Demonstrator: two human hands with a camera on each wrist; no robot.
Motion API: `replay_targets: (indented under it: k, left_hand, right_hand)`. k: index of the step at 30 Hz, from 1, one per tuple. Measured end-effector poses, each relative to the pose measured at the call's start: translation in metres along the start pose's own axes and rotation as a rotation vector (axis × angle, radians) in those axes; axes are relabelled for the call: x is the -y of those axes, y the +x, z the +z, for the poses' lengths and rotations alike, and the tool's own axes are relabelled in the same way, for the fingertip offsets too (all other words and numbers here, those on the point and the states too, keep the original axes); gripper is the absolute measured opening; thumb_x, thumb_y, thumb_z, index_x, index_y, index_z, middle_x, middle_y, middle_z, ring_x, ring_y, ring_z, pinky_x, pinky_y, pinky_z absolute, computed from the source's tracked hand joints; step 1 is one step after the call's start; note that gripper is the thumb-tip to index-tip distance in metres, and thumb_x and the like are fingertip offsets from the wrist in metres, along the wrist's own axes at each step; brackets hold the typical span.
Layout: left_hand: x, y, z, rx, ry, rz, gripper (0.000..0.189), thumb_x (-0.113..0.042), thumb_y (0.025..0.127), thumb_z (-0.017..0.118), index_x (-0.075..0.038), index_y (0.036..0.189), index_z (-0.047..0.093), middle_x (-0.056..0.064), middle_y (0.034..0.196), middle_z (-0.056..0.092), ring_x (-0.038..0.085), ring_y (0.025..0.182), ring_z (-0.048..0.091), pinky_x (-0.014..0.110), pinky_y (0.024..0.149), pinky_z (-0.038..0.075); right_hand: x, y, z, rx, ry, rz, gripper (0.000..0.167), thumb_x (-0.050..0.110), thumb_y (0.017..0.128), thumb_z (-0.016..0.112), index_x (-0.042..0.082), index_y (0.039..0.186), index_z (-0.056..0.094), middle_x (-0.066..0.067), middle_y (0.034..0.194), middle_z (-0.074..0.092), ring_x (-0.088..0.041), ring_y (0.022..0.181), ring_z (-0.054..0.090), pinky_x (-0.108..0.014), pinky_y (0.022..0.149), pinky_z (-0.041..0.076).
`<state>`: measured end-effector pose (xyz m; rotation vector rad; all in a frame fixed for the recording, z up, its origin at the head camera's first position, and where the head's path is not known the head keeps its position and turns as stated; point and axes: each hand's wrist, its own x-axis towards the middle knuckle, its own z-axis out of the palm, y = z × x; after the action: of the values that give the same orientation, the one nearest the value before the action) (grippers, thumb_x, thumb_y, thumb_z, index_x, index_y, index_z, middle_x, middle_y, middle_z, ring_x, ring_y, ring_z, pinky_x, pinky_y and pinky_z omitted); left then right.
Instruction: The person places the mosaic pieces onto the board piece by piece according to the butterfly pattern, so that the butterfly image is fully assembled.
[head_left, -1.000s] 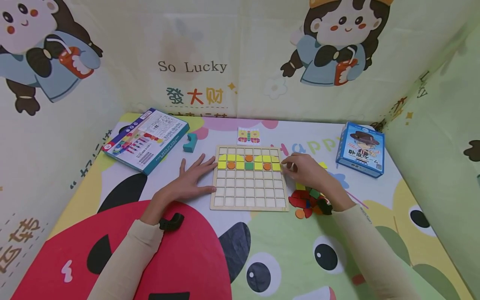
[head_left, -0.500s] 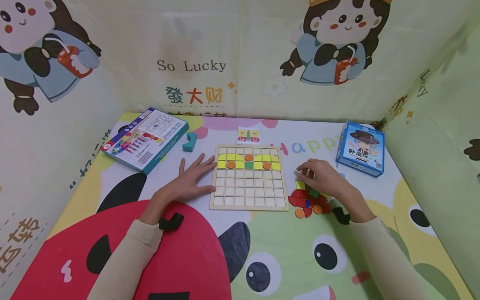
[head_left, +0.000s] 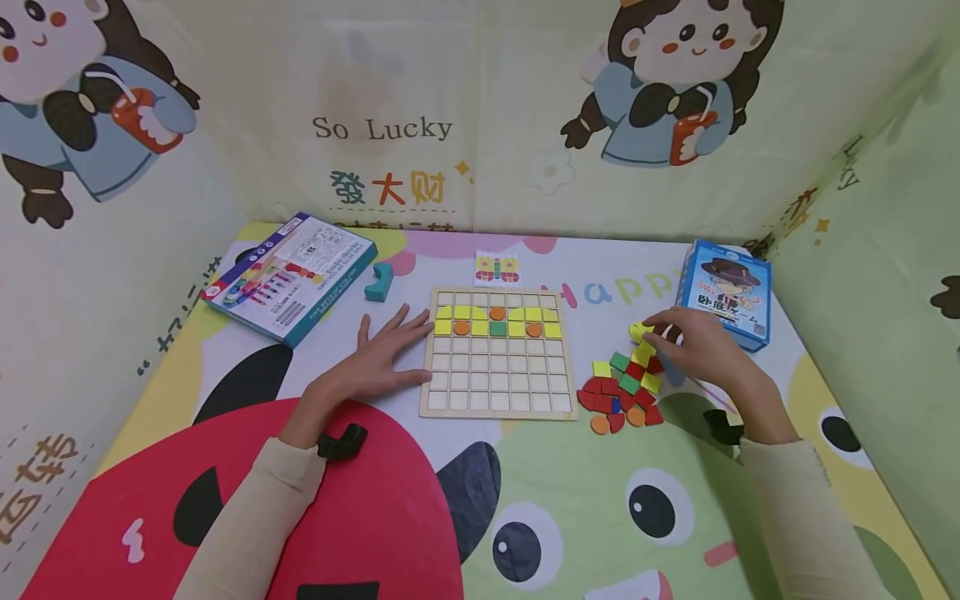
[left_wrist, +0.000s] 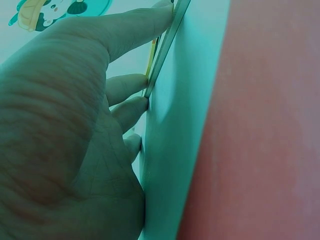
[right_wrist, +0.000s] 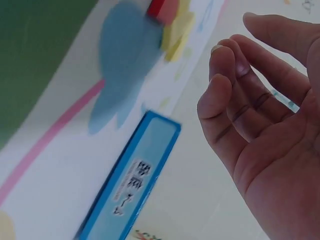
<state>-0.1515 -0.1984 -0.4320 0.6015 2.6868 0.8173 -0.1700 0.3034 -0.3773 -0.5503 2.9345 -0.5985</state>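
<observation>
A wooden grid board [head_left: 498, 383] lies mid-table in the head view. Its second and third rows hold yellow tiles [head_left: 552, 330], orange discs [head_left: 497, 313] and a green square [head_left: 498, 329]. My left hand [head_left: 375, 364] rests spread, its fingertips at the board's left edge; the left wrist view has them against that edge too. My right hand [head_left: 697, 346] is over the far end of a pile of coloured tiles [head_left: 628, 383], fingertips right by a yellow tile [head_left: 639, 332]. In the right wrist view its fingers are loosely bent, thumb apart, with nothing between them.
A small butterfly pattern card [head_left: 497, 269] lies behind the board. A large flat box [head_left: 300, 275] and a teal curved block [head_left: 379, 283] are at the back left. A blue game box [head_left: 723, 292] stands at the back right, close behind my right hand.
My right hand has moved from the board's right edge rightward to the far end of the tile pile, uncovering more tiles. My left hand has stayed in place.
</observation>
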Motion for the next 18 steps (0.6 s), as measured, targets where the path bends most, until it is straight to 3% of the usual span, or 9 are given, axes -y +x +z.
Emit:
replay_targets:
  k: [13,18]
  left_hand:
    - [0.000,0.000,0.000,0.000,0.000,0.000,0.094,-0.051,0.090,0.077,-0.025,0.168,0.032,0.003,0.180,0.022,0.035,0.169,0.002,0.076,0.123,-0.019]
    - [0.000,-0.001,0.000,-0.003,0.004,0.002,0.094,-0.051,0.090,0.077,-0.025,0.168,0.032,0.004,0.180,0.022,0.035,0.169,0.002,0.076,0.123,-0.019]
  right_hand:
    - [-0.021,0.011,0.010,0.039,-0.003,0.146,0.032,0.019,0.101,0.071,-0.003,0.124,0.073,-0.020,0.105,0.074,-0.028,0.089,0.065,-0.033,0.076,0.052]
    - [-0.025,0.017,0.012,0.032,-0.015,0.155,0.034,0.019,0.101,0.070,-0.004,0.127,0.071,-0.020,0.105,0.073,-0.029,0.090,0.064,-0.039,0.080,0.053]
